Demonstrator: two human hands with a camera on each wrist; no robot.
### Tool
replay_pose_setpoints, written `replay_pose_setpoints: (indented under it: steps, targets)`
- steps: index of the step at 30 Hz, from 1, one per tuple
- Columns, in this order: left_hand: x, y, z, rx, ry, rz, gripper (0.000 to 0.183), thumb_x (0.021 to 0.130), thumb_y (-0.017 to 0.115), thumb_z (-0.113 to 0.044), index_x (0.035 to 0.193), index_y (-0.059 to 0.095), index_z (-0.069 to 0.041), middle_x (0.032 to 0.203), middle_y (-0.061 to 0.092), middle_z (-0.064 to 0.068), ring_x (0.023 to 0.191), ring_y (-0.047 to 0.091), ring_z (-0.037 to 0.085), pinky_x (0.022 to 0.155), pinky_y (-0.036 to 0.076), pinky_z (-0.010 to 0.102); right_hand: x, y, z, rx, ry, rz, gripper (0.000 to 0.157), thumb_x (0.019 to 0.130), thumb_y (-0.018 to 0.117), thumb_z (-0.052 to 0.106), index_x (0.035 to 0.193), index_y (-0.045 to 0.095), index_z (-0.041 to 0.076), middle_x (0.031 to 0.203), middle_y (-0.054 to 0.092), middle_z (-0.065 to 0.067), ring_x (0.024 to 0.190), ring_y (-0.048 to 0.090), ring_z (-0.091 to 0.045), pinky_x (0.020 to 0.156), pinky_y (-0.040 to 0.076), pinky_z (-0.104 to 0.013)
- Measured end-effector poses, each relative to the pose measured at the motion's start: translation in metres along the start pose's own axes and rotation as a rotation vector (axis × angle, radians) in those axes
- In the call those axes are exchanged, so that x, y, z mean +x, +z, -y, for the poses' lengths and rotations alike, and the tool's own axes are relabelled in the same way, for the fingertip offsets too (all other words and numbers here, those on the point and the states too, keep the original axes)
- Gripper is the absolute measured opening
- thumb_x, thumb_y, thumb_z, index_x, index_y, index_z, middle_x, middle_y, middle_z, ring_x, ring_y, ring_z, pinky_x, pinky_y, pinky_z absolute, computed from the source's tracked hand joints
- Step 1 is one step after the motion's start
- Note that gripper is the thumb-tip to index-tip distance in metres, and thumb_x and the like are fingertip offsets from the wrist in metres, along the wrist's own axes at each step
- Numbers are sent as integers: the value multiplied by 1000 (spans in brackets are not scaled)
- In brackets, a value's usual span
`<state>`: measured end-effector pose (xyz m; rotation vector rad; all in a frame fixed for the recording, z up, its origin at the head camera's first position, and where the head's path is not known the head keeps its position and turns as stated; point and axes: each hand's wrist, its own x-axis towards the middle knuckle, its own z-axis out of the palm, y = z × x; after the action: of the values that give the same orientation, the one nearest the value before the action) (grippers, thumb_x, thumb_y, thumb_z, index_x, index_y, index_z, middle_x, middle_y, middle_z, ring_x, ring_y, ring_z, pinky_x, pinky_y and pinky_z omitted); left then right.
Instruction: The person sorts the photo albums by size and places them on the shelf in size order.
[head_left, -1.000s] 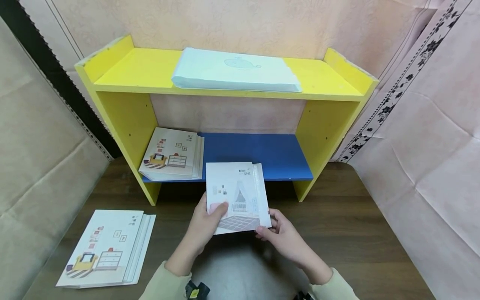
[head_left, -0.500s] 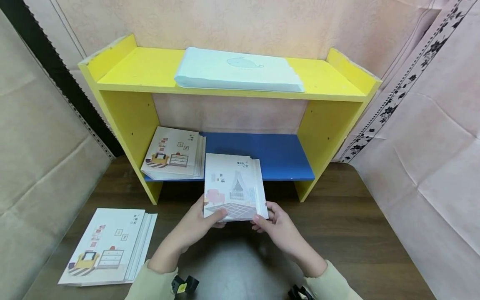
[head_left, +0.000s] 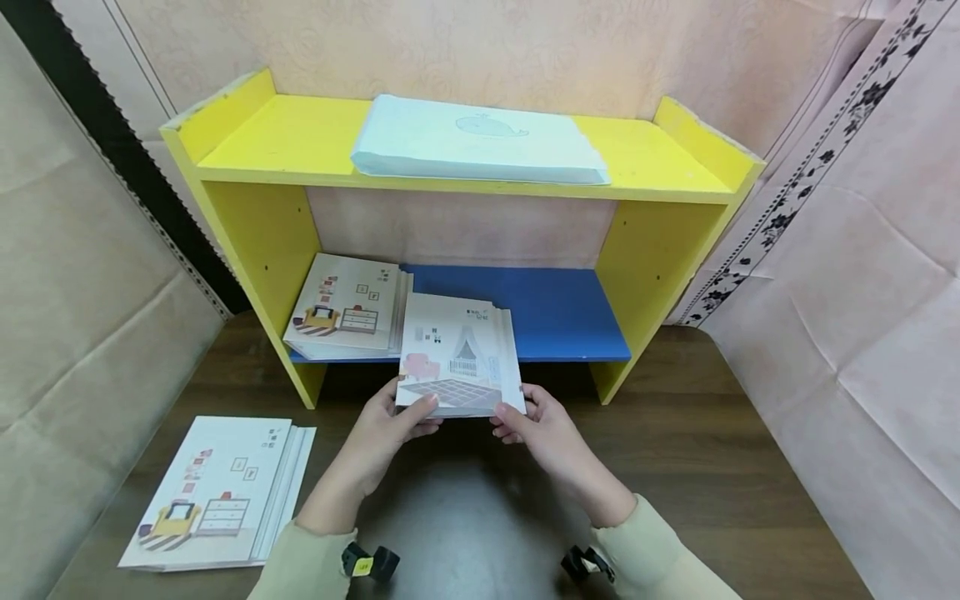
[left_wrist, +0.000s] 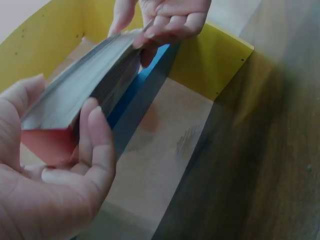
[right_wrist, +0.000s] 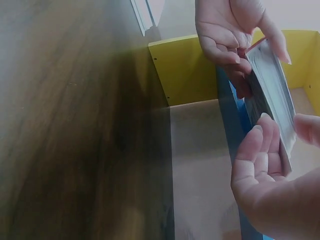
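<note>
Both hands hold a small stack of white books (head_left: 450,358), whose top cover shows a grey tower and a pink shape. My left hand (head_left: 386,429) grips the near left corner, thumb on the cover and fingers underneath. At the near right corner, my right hand (head_left: 551,433) pinches the stack the same way. The far end of the stack overlaps the front of the blue shelf board (head_left: 540,312) in the head view. In the left wrist view, the page edges (left_wrist: 75,95) and a red spine (left_wrist: 52,145) show between the fingers.
A yellow shelf unit (head_left: 255,242) stands against the wall. On its blue board, at left, lies another stack of white books (head_left: 341,304). A pale blue packet (head_left: 480,142) with a whale drawing rests on top. More white books (head_left: 213,492) lie on the wooden table (head_left: 720,500) at left.
Both hands have moved the held books forward and slightly left, from in front of the blue board to over its front edge. The other books stay where they were.
</note>
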<state>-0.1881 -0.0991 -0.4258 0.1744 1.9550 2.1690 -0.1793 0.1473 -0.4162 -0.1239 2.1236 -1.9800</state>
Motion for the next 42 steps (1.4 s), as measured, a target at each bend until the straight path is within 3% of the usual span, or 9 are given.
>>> replay_pose_setpoints:
  steps: [7, 16, 23, 27, 31, 39, 42]
  targets:
    - [5, -2, -1, -70, -14, -83, 54, 91, 68, -36, 133, 48, -9, 118, 60, 17, 100, 62, 35, 89, 52, 35, 16, 6, 5, 40, -12, -30, 45, 94, 66, 24, 129, 46, 3, 104, 65, -17, 90, 64, -30, 81, 54, -39]
    - [12, -4, 0, -169, -19, -91, 51, 91, 67, -36, 131, 51, -8, 119, 59, 18, 105, 60, 35, 90, 51, 37, 27, 10, 7, 57, -6, -44, 45, 94, 65, 23, 129, 46, 3, 106, 64, -20, 93, 63, -35, 82, 54, -42]
    - [17, -6, 2, -187, -10, -100, 56, 91, 66, -40, 132, 48, -7, 124, 55, 18, 109, 59, 36, 90, 51, 36, 35, 12, 7, 49, 6, -59, 45, 94, 65, 26, 130, 47, 4, 105, 65, -16, 91, 64, -30, 84, 53, -44]
    - [21, -6, 2, -166, -15, -131, 57, 91, 66, -42, 131, 48, -5, 122, 56, 17, 105, 62, 30, 89, 52, 36, 36, 15, 14, 33, 14, -66, 44, 96, 63, 24, 130, 47, 2, 104, 66, -14, 93, 63, -33, 82, 54, -41]
    - [25, -7, -1, -136, -46, -167, 56, 91, 66, -43, 128, 50, -4, 119, 57, 16, 101, 64, 27, 88, 52, 36, 39, 17, 15, 23, 5, -106, 43, 94, 65, 29, 125, 50, 3, 101, 67, -13, 92, 63, -33, 79, 54, -37]
    - [34, -9, -5, -82, -89, -227, 63, 85, 66, -54, 118, 56, -1, 114, 61, 21, 96, 66, 27, 83, 55, 34, 50, 26, 7, 13, -1, -236, 45, 89, 69, 41, 113, 55, 5, 96, 68, -12, 89, 65, -31, 85, 52, -48]
    - [37, -9, -6, -74, -104, -241, 66, 83, 66, -57, 116, 59, 0, 112, 63, 21, 95, 65, 30, 80, 56, 34, 54, 32, 4, 35, -6, -300, 47, 88, 70, 43, 110, 55, 5, 94, 68, -13, 86, 65, -32, 80, 54, -44]
